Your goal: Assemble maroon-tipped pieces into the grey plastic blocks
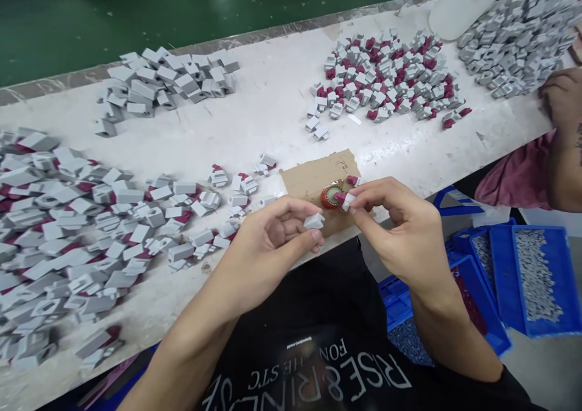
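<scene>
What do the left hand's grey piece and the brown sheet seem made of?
Grey piece: matte, probably moulded plastic, judging by its even colour and crisp edges, though coated metal isn't ruled out. Brown sheet: likely cardboard, dull and tan with a slightly uneven edge.

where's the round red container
In the head view, the round red container sits just right of centre on the cardboard, beside the right hand.

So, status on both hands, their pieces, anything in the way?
Left hand holds gray piece. Right hand pinches gray-maroon piece. Round container on cardboard, close by right fingertips.
</scene>
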Demonstrator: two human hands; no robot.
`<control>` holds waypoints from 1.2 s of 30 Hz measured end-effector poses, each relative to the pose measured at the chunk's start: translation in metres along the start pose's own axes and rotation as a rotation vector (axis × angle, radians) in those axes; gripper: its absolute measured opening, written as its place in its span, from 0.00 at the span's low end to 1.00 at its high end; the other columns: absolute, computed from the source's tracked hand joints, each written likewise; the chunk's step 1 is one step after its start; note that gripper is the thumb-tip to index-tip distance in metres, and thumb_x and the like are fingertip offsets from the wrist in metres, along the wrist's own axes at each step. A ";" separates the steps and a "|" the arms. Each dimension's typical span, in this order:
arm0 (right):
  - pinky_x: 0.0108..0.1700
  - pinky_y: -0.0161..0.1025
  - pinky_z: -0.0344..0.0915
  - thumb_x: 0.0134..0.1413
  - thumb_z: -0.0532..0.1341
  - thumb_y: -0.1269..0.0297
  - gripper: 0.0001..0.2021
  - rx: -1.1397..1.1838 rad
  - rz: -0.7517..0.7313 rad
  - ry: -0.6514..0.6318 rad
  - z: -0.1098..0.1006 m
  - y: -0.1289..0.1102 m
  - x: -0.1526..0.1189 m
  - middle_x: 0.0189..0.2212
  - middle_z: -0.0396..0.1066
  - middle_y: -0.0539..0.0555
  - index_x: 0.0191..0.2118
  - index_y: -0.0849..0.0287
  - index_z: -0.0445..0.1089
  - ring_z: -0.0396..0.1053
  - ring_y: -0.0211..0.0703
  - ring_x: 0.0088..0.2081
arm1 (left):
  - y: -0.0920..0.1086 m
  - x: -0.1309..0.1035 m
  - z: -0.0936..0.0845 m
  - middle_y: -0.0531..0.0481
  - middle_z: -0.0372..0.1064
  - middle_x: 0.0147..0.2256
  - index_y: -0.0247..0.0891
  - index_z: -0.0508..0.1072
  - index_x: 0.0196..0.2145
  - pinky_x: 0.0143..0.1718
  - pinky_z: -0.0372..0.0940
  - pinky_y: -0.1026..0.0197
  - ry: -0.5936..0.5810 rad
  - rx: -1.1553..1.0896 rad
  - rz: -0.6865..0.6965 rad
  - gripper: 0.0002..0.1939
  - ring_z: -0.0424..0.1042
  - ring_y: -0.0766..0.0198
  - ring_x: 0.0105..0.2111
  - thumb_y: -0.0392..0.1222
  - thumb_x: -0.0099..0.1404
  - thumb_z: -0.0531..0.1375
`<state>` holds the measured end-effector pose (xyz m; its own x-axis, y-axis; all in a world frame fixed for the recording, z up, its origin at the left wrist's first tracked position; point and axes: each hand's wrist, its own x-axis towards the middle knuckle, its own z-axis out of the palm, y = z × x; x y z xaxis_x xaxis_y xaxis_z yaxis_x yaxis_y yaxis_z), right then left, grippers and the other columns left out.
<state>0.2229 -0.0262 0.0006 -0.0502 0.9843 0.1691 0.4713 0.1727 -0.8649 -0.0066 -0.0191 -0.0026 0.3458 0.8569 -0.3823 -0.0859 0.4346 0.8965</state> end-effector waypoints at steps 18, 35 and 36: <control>0.55 0.51 0.80 0.68 0.70 0.76 0.10 0.037 0.077 0.040 0.003 0.002 -0.003 0.44 0.84 0.53 0.39 0.50 0.79 0.83 0.50 0.49 | -0.007 0.000 0.002 0.49 0.83 0.39 0.40 0.82 0.46 0.43 0.81 0.58 0.108 -0.023 0.054 0.15 0.83 0.59 0.39 0.45 0.67 0.80; 0.53 0.47 0.87 0.67 0.78 0.63 0.12 0.372 0.170 0.107 -0.005 0.005 0.000 0.46 0.88 0.51 0.40 0.49 0.74 0.88 0.49 0.48 | 0.002 0.024 0.020 0.45 0.89 0.42 0.38 0.84 0.47 0.52 0.84 0.53 0.052 -0.143 0.139 0.18 0.89 0.55 0.44 0.50 0.68 0.80; 0.54 0.47 0.87 0.67 0.78 0.64 0.11 0.384 0.166 0.111 -0.005 0.005 0.000 0.46 0.88 0.51 0.40 0.49 0.74 0.88 0.49 0.49 | 0.002 0.025 0.021 0.45 0.89 0.42 0.38 0.84 0.47 0.52 0.84 0.52 0.042 -0.152 0.139 0.18 0.89 0.55 0.44 0.51 0.68 0.80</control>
<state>0.2296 -0.0259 -0.0013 0.1034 0.9936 0.0444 0.1024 0.0338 -0.9942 0.0216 -0.0027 -0.0059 0.2820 0.9209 -0.2690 -0.2713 0.3455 0.8983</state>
